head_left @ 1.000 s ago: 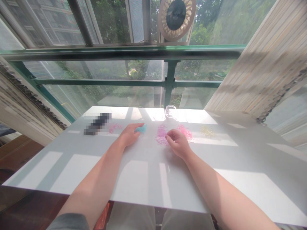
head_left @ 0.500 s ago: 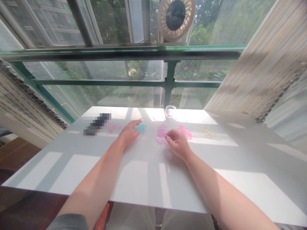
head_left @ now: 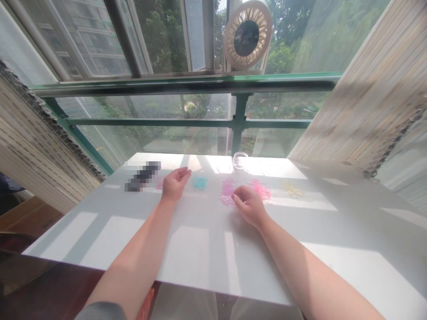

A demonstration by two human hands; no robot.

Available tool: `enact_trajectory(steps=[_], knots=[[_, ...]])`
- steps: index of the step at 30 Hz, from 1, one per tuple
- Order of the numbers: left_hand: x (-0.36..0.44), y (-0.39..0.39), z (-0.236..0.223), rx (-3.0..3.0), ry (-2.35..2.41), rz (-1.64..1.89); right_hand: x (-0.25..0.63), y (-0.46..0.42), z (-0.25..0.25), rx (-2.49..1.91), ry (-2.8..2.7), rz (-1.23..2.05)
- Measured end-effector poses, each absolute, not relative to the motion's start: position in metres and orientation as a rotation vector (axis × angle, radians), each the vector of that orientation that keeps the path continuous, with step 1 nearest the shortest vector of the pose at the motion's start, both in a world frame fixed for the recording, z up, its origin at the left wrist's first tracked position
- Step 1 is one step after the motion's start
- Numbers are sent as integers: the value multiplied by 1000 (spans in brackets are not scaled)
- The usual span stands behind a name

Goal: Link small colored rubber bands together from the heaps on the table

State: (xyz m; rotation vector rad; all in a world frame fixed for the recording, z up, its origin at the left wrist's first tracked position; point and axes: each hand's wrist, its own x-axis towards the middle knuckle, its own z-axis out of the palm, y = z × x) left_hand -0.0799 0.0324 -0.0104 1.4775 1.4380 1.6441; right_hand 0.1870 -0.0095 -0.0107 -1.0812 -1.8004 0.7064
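Observation:
Small heaps of thin coloured loops lie in a row on the white table (head_left: pixel 200 258): a blue heap (head_left: pixel 200 182), a purple-pink heap (head_left: pixel 227 195), a brighter pink heap (head_left: pixel 260 190), a pale yellow heap (head_left: pixel 292 189) and a small pink heap (head_left: pixel 160 182). My left hand (head_left: pixel 175 183) lies on the table between the small pink heap and the blue heap, fingers stretched out, holding nothing. My right hand (head_left: pixel 248 205) rests at the near edge of the two pink heaps, fingers curled in a pinch; what it holds is too small to see.
A small clear glass (head_left: pixel 240 161) stands at the far edge of the table. A dark blurred object (head_left: pixel 143 176) lies at the far left. A round fan (head_left: pixel 247 38) sits on the window rail. Slatted blinds hang left and right.
My left hand has drawn back to the left, off the blue heap, which now lies uncovered. My right hand has stayed at the pink heaps. The view has tilted up slightly.

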Motion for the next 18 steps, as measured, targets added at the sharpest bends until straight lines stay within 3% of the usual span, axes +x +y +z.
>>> enact_trajectory(steps=[10,18], knots=[[-72,30,-20,1766,1647,1234,184,-11,-6,-1086,-1808,687],[-67,27,-15,1940,1770,1097,183,-13,-4,-1073,-1808,724]])
